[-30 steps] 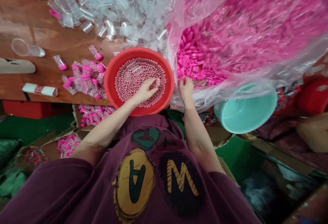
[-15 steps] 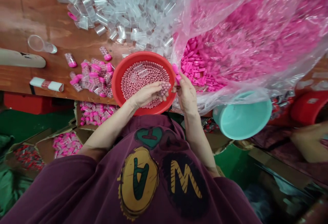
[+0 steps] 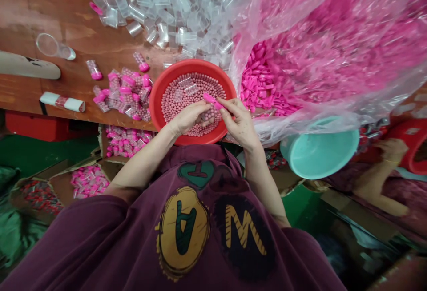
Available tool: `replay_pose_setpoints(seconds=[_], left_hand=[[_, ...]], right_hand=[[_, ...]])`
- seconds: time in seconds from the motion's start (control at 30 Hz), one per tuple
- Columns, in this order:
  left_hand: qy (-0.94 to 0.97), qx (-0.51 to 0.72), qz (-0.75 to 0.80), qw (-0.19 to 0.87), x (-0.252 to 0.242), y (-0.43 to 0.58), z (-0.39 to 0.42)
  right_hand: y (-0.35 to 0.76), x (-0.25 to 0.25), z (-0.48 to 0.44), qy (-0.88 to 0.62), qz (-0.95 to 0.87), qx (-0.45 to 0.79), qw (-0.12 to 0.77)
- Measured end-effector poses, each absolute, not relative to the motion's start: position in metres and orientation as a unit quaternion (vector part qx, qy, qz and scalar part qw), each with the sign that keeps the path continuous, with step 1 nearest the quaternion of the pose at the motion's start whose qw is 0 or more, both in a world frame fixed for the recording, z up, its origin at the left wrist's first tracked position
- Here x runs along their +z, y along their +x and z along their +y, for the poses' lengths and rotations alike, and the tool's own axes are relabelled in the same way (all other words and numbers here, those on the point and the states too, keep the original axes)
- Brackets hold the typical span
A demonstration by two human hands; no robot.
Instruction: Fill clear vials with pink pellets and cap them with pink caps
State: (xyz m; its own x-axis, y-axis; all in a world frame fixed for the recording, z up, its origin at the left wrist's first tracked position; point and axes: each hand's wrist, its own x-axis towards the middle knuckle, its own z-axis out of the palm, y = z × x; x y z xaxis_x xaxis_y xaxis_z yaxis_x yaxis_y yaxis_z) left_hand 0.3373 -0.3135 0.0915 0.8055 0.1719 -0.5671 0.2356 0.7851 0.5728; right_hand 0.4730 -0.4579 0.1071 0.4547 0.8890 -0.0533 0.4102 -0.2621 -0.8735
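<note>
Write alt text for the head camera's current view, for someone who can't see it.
A person's left hand holds a bead-filled tube and the right hand a pink piece up to it, over a red bowl of pink beads. Capped tubes lie left of the bowl, clear tubes beyond it, and a bag of pink pieces to the right.

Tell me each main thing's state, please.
Left hand: closed around tube
Tube: holding beads
Right hand: pinching pink cap
Pink cap: by tube, seating unclear
Red basin: part-filled with beads
Clear tubes: loosely heaped
Plastic bag: open, holding pink pieces
Teal basin: partly covered
Capped tubes: mostly piled
</note>
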Motion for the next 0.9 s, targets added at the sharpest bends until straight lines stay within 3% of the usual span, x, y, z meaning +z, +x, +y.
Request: replay_pose_setpoints(seconds=[0.33, 0.9], left_hand=[[0.301, 0.012, 0.317, 0.899, 0.088, 0.334, -0.317], [0.352, 0.008, 0.251, 0.901, 0.095, 0.329, -0.325]], right_hand=[[0.463, 0.111, -0.449, -0.756, -0.396, 0.226, 0.47], [0.456, 0.105, -0.46, -0.771, -0.415, 0.211, 0.433]])
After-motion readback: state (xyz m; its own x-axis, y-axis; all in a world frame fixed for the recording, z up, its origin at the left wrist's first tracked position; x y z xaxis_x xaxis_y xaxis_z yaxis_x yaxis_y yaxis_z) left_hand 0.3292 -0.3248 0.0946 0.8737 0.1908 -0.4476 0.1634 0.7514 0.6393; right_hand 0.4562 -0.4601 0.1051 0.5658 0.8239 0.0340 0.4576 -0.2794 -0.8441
